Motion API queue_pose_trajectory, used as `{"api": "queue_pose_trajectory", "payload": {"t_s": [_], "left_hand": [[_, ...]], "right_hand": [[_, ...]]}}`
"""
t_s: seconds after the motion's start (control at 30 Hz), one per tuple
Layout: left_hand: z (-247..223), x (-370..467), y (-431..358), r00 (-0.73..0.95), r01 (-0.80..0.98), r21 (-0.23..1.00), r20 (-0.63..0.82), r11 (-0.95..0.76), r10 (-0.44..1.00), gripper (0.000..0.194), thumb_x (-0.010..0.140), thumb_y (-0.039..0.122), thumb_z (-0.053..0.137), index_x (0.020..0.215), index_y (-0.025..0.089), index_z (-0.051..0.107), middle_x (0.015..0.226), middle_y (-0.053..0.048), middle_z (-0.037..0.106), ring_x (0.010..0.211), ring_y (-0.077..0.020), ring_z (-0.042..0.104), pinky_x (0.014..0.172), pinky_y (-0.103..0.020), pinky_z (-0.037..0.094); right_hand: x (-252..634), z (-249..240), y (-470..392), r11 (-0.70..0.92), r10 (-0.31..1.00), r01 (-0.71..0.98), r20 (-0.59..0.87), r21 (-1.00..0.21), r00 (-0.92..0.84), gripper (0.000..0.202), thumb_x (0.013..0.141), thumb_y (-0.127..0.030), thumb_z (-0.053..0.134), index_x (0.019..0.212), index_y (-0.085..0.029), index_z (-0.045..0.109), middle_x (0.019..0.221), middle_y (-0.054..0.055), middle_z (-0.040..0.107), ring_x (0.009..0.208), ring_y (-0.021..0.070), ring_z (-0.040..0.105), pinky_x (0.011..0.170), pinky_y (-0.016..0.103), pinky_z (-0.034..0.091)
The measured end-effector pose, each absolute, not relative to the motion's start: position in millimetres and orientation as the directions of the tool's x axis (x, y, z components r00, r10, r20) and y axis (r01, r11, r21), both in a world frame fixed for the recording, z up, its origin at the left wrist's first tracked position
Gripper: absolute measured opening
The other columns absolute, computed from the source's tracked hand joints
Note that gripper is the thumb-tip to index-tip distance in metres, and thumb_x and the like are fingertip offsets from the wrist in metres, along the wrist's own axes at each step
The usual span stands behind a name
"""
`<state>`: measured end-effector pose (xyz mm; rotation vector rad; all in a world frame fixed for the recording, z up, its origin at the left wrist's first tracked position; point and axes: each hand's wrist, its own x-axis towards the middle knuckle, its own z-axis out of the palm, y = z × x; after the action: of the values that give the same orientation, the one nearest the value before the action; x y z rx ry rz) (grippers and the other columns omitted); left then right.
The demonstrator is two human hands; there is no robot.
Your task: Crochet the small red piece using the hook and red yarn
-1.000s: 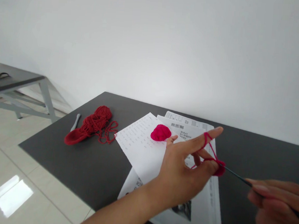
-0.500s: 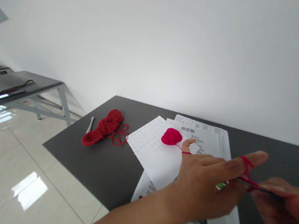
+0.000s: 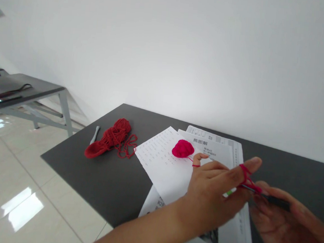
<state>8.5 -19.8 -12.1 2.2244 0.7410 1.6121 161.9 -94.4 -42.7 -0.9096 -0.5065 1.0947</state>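
Observation:
My left hand (image 3: 213,185) reaches over the papers from the lower left. Bright pink yarn (image 3: 246,173) loops round its raised index finger and also passes round the little finger. My right hand (image 3: 285,221) grips the dark handle of a crochet hook (image 3: 277,202), whose thin metal shaft points left towards my left fingers. A small bit of pink yarn work sits on the shaft between the two hands. The thread runs back to a pink ball of yarn (image 3: 182,148) lying on the sheets. My left thumb is mostly hidden.
Printed and handwritten papers (image 3: 159,155) overlap on the dark table (image 3: 112,185). Farther left lie a red yarn skein (image 3: 116,136) with loose strands, a red knitted piece (image 3: 95,149) and a grey crochet hook (image 3: 95,134). Another table (image 3: 41,85) stands beyond, along the white wall.
Both hands have shifted left in view together with the hook and yarn. My right fingers have loosened and spread somewhat, showing more of the hook's dark handle.

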Motion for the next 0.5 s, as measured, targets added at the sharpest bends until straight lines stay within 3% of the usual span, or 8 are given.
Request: {"api": "queue_pose_trajectory", "payload": {"t_s": [0.2,0.37,0.5], "left_hand": [[-13.8,9.6,-16.5,0.168,0.193,0.454,0.858,-0.870,0.485,0.047,0.086,0.017,0.068,0.132,0.018,0.059,0.076,0.004,0.079,0.079,-0.0143,0.071,0.087,-0.032,0.049],[-15.8,9.7,-19.0,0.199,0.217,0.505,0.815,-0.835,0.545,0.046,0.088,0.017,0.064,0.134,0.023,0.059,0.079,0.004,0.080,0.074,-0.0138,0.072,0.100,-0.037,0.047],[-18.0,12.0,-20.3,0.203,0.216,0.572,0.766,-0.791,0.609,0.048,0.085,0.018,0.066,0.133,0.023,0.060,0.080,0.002,0.080,0.071,-0.0138,0.073,0.096,-0.036,0.049]], "right_hand": [[149.7,-23.3,-84.0,0.104,0.976,-0.702,-0.063,-0.705,0.209,0.026,0.065,-0.022,0.094,0.084,-0.017,0.077,0.075,0.010,0.066,0.059,0.0169,0.066,0.060,0.014,0.057],[150.5,-27.5,-81.2,-0.024,0.985,-0.791,-0.147,-0.611,0.084,0.027,0.066,-0.020,0.094,0.085,-0.019,0.076,0.075,0.006,0.065,0.059,0.0135,0.064,0.061,0.015,0.058],[150.4,-30.1,-81.3,-0.021,0.985,-0.801,-0.149,-0.598,0.085,0.025,0.068,-0.020,0.094,0.084,-0.018,0.076,0.073,0.005,0.062,0.059,0.0128,0.062,0.061,0.015,0.059]]}}
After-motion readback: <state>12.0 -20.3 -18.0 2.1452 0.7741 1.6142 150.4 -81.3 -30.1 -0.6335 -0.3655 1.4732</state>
